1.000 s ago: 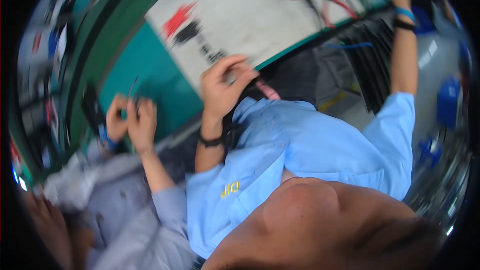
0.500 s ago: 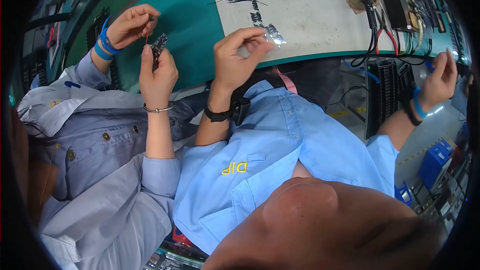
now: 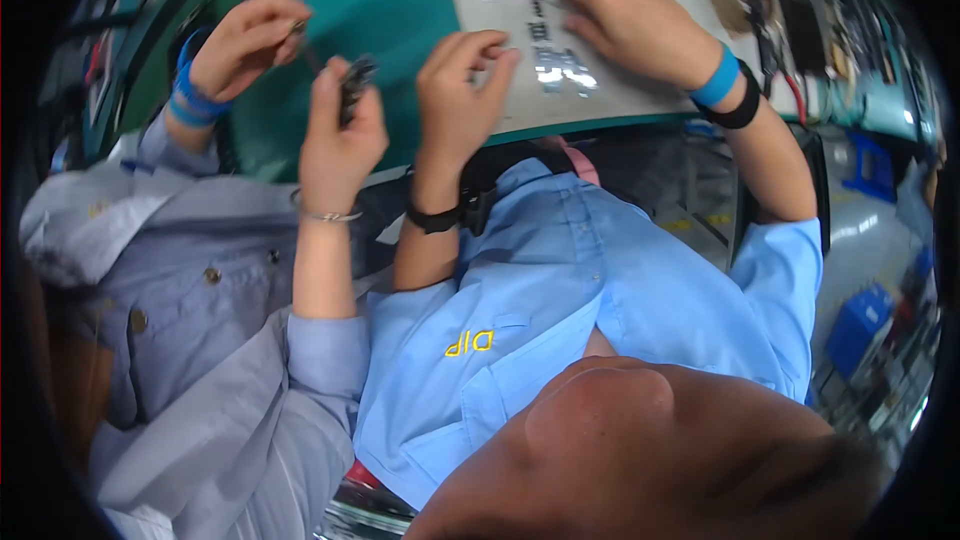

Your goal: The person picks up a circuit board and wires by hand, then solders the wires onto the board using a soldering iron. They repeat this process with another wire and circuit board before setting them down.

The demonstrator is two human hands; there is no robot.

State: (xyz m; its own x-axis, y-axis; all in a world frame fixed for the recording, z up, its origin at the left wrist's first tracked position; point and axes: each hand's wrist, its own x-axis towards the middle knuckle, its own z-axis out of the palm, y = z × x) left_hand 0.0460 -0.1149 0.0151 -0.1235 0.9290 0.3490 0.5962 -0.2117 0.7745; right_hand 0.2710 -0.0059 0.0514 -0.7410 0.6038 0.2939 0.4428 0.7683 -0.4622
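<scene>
Your left hand [image 3: 462,90] curls over the white sheet's [image 3: 640,0] near edge, fingers bent toward the silvery parts [image 3: 562,68], so they're within reach; a grip I cannot tell. Your right hand [image 3: 630,25] lies loosely closed, steadying it.

The white sheet [image 3: 640,0] on the bench looked like matt paper or thin board. On it lay small parts [image 3: 562,68] with a bright metallic shine, just right of the left hand [image 3: 462,90]. The right hand [image 3: 625,25] rested on the sheet farther off; its wrist wore a smooth blue band [image 3: 717,80] and a matt black strap [image 3: 742,112]. The green mat [image 3: 400,10] to the left was smooth and dull. The blue shirt [image 3: 600,280] was plain woven cloth. At far left, a neighbour's grey jacket [image 3: 190,340] was cloth with dull metal buttons [image 3: 211,276].
</scene>
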